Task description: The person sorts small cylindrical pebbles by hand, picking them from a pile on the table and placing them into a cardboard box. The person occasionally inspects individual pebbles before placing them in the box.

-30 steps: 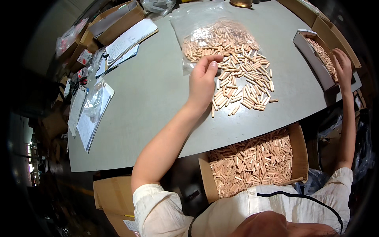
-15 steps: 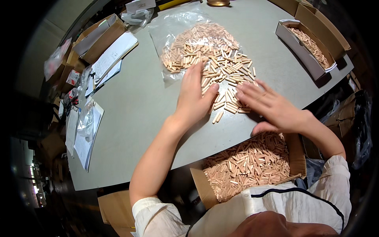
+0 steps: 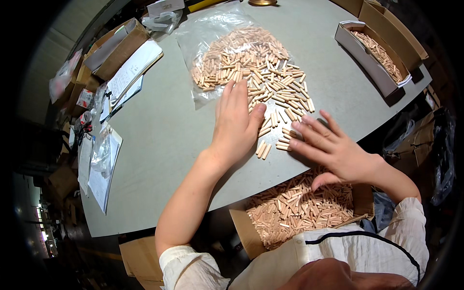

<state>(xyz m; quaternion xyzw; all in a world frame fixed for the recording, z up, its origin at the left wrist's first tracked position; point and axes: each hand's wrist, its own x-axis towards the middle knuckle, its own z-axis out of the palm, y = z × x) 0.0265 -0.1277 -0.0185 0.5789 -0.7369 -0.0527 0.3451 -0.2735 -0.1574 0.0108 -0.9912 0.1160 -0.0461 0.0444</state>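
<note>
Loose wooden dowel pins spill across the grey table from the mouth of a clear plastic bag, which holds many more. My left hand lies flat along the left side of the spilled pins, thumb apart from the fingers, holding nothing. Over the right side of the pins is my right hand, its fingers spread and the fingertips touching a few pins. Below the table edge, under that hand, stands a cardboard box full of the same pins. Several pins lie singly between my hands.
At the back right of the table stands a narrow box of pins beside a brown carton. Clipboards with papers and an open carton line the left edge. More papers lie nearer.
My right hand has shifted slightly nearer and its fingers have spread. Some pins between my hands have moved toward the near edge. My left hand has stayed nearly in place.
</note>
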